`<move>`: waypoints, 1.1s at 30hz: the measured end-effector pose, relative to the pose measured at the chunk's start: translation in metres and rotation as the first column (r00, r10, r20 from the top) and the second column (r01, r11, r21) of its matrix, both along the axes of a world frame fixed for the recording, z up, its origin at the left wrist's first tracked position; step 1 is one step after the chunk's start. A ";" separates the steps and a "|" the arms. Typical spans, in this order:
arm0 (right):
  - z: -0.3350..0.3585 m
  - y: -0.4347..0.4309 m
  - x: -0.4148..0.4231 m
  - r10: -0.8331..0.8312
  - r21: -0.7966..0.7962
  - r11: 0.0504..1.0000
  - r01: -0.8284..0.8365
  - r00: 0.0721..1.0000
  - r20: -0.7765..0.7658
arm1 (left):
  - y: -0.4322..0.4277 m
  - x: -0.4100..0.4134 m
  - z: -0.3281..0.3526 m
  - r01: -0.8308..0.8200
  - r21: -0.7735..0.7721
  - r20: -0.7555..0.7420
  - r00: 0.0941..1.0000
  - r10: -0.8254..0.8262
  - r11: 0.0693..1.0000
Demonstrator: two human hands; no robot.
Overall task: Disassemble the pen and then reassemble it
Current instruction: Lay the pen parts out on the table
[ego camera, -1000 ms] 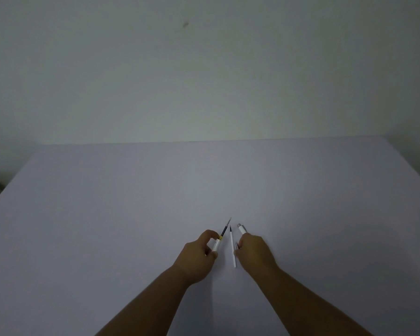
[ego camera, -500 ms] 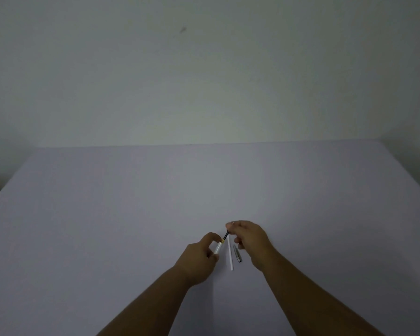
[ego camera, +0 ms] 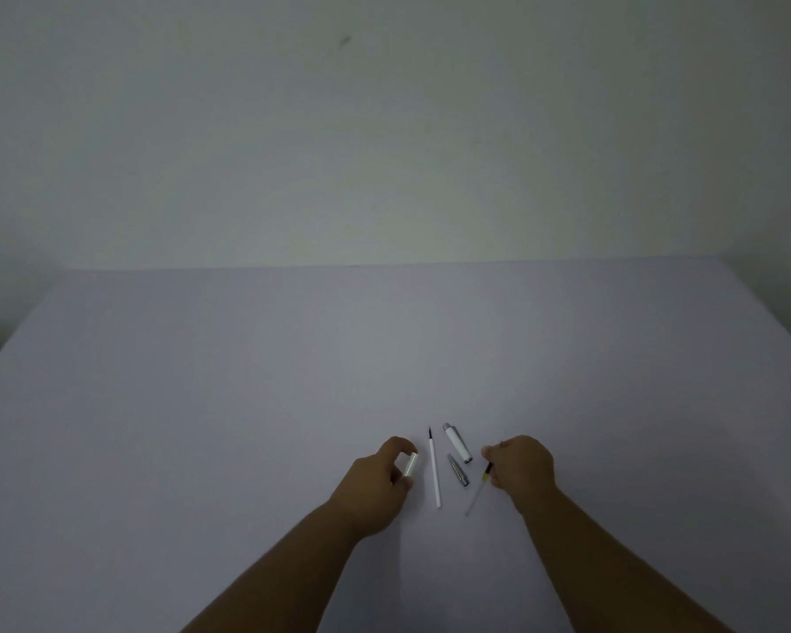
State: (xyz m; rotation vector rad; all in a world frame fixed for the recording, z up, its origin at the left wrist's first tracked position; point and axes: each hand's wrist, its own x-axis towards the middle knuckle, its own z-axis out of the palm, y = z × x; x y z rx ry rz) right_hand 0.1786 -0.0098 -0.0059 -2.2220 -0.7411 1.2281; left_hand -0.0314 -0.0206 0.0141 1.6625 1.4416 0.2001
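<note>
Head view: two bare forearms reach forward over a pale table (ego camera: 247, 381), with pen parts spread between the hands.
Left hand (ego camera: 375, 484): fingers curled round a short white tube (ego camera: 410, 464), pinched between thumb and fingertips and tilted, its upper end poking out above the hand.
Right hand (ego camera: 521, 466): fingers closed in a pinch on the dark upper end of a thin refill (ego camera: 479, 487).
Refill: slants down and to the left from the pinch, with a yellow band just below the dark end and a clear, thin lower part; whether its lower tip touches the table cannot be told.
White rod (ego camera: 434, 468): lies on the table just right of the left hand, dark tip pointing away from the person, touching neither hand.
Cap (ego camera: 457, 442): white with a silver far end, lying on the table right of the rod, angled, apart from it.
Silver tip (ego camera: 457, 469): small pointed metal piece on the table, just nearer the person than the cap, between the rod and the refill.
Wall (ego camera: 384, 130): plain, dim, behind the far table edge.
</note>
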 end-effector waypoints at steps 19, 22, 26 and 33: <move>-0.005 -0.002 -0.008 0.181 0.025 0.981 -0.193 0.952 0.247 | 0.004 -0.001 0.000 -0.039 0.020 -0.006 0.999 0.039 0.999; -0.004 -0.002 -0.009 0.175 0.018 0.982 -0.186 0.952 0.251 | 0.006 0.000 0.000 -0.078 0.016 -0.022 0.997 0.078 0.997; -0.003 -0.003 -0.011 0.158 0.014 0.986 -0.168 0.950 0.268 | 0.005 0.000 0.001 -0.116 0.040 -0.040 0.992 0.117 0.992; 0.007 0.008 -0.043 0.346 0.087 0.906 -0.413 0.845 0.407 | 0.004 -0.004 0.001 -0.196 0.073 -0.011 0.980 0.197 0.978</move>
